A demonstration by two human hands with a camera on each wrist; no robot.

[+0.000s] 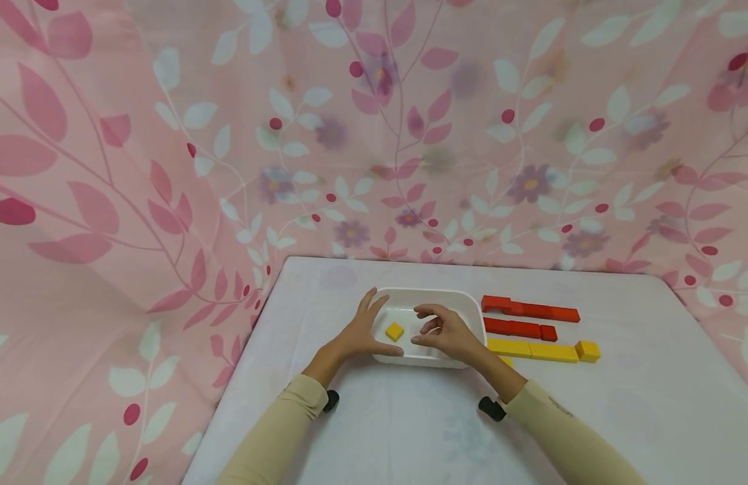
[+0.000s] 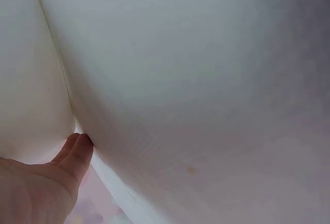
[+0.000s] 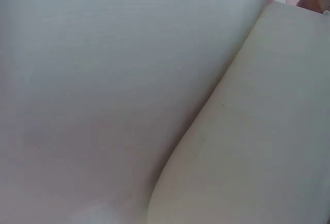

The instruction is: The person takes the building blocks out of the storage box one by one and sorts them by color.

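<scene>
A white rectangular tray (image 1: pixel 434 362) stands on the table, with a small yellow block (image 1: pixel 395 331) lying inside towards its left end. My left hand (image 1: pixel 362 333) spans the tray's left end, fingers spread along the left rim and thumb stretched over the front rim. In the left wrist view, fingertips of the left hand (image 2: pixel 64 170) lie against a pale wall. Over the right half of the tray hovers my right hand (image 1: pixel 449 333), its fingers loosely bent, with nothing visible between them. Pale surfaces fill most of the right wrist view.
Two rows of red blocks (image 1: pixel 544 311) and a row of yellow blocks (image 1: pixel 552 351) extend to the right of the tray. Another yellow piece (image 1: pixel 507 361) shows partly behind the right wrist. Flowered pink cloth (image 1: pixel 398 135) hangs behind and left of the white-covered table (image 1: pixel 398 431).
</scene>
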